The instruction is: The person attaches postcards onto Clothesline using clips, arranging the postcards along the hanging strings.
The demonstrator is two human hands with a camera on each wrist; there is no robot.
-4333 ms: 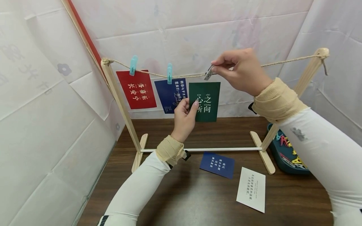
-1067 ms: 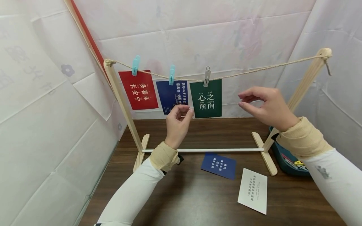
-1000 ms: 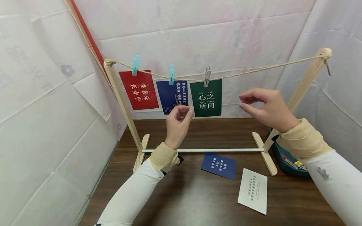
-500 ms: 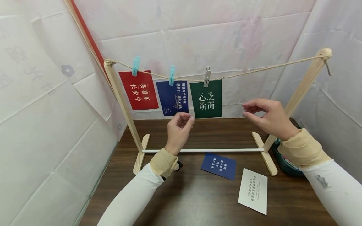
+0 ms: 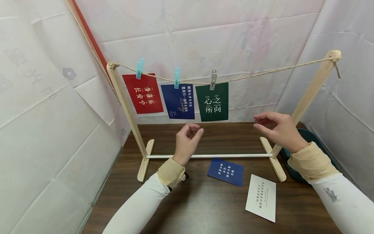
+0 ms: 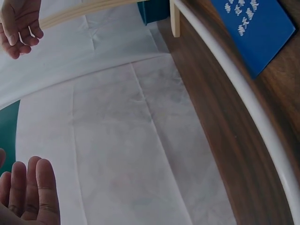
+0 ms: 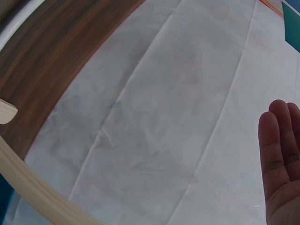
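Note:
Three cards hang from a rope point(image 5: 257, 74) in the head view: a red card point(image 5: 143, 94), a blue card point(image 5: 179, 102) and a green card point(image 5: 212, 103). Light-blue clothespins point(image 5: 177, 78) hold the first two, and a grey clothespin point(image 5: 213, 79) holds the green one. My left hand point(image 5: 187, 141), fingers loosely curved, is just below the blue and green cards and holds nothing. To the right of the green card, near the right post, my right hand point(image 5: 279, 130) is also relaxed and holds nothing. Both wrist views show the fingers apart from any object.
The rope runs between two wooden posts point(image 5: 309, 91) joined low down by a white rod point(image 5: 228, 156). On the table point(image 5: 198, 208) lie a second blue card point(image 5: 225, 172) and a white card point(image 5: 261, 198). A dark teal tray point(image 5: 314, 138) sits behind the right forearm.
Earlier, my left hand held the green card and my right hand the grey clothespin. The green card now hangs pinned, and both hands have let go and moved down, the right hand also rightward.

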